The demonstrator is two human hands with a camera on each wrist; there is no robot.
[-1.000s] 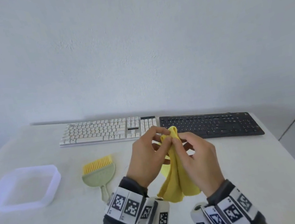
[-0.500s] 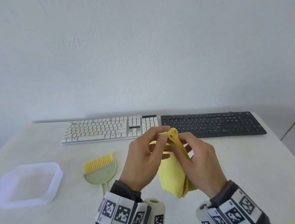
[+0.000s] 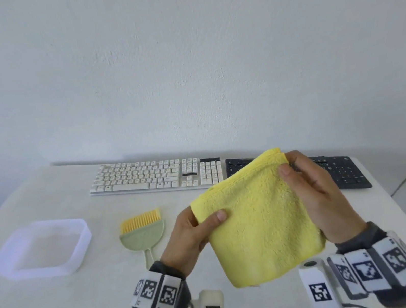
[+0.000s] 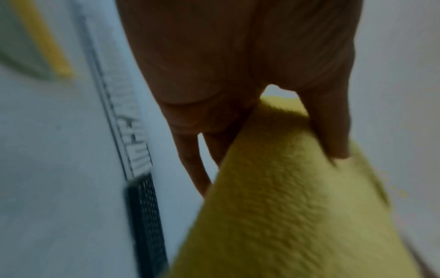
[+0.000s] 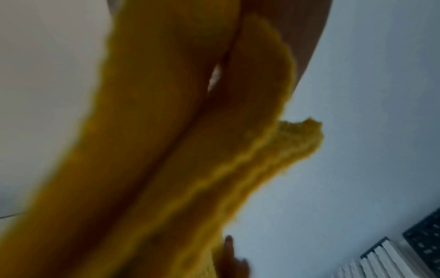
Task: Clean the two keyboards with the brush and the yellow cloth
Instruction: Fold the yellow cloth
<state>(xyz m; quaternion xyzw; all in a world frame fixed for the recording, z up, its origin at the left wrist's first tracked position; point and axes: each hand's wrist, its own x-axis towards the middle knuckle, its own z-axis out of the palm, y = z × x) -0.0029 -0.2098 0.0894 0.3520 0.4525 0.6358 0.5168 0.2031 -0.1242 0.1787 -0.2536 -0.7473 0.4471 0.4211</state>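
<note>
A folded yellow cloth (image 3: 256,220) is held up flat above the table by both hands. My left hand (image 3: 195,227) pinches its left corner with the thumb on top. My right hand (image 3: 307,190) grips its far right corner. The cloth (image 4: 285,206) fills the left wrist view, and the cloth (image 5: 178,150) fills the right wrist view too. A white keyboard (image 3: 151,174) lies at the back of the table, and a black keyboard (image 3: 341,171) lies right of it, partly hidden by the cloth. A green brush (image 3: 143,229) with yellow bristles lies on the table left of my hands.
A shallow translucent white tray (image 3: 41,248) stands at the left of the white table (image 3: 59,298). The wall rises right behind the keyboards. The table's right edge falls off just past the black keyboard.
The cloth hung bunched between both hands pinched close together; now the hands have drawn apart and the cloth is spread into a flat folded square.
</note>
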